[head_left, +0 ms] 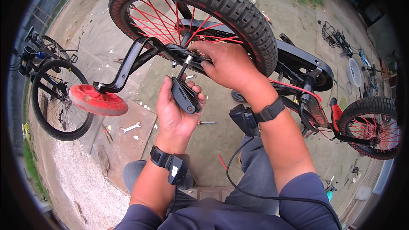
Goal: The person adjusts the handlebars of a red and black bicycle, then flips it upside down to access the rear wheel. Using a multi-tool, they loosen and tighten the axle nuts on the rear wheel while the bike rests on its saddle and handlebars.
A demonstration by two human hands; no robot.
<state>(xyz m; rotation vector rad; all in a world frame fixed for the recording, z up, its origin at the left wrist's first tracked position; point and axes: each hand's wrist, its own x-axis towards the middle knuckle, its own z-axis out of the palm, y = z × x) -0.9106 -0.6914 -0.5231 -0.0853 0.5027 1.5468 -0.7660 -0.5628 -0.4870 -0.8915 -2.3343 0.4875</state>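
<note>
My left hand [177, 115] is closed around a black folding multi-tool [186, 96]. One arm of the tool is swung out, and its silver socket tip [188, 59] is up beside the black bracket by the hub of a bicycle wheel. That wheel has a knobbly black tyre [230, 6] and red spokes. My right hand [232, 66] reaches in at the hub, thumb and fingers bent together at the frame; what lies between them is hidden. A black support arm [130, 66] runs from the hub down to a red training wheel [98, 100] at the left.
Below lie an open-end wrench [131, 127], pliers [107, 133] and a screwdriver [207, 122]. The small bike's other wheel [370, 127] stands at the right, past a black chain guard [313, 59]. Another bicycle [61, 100] is at the left. A cable [230, 170] hangs from my right wrist.
</note>
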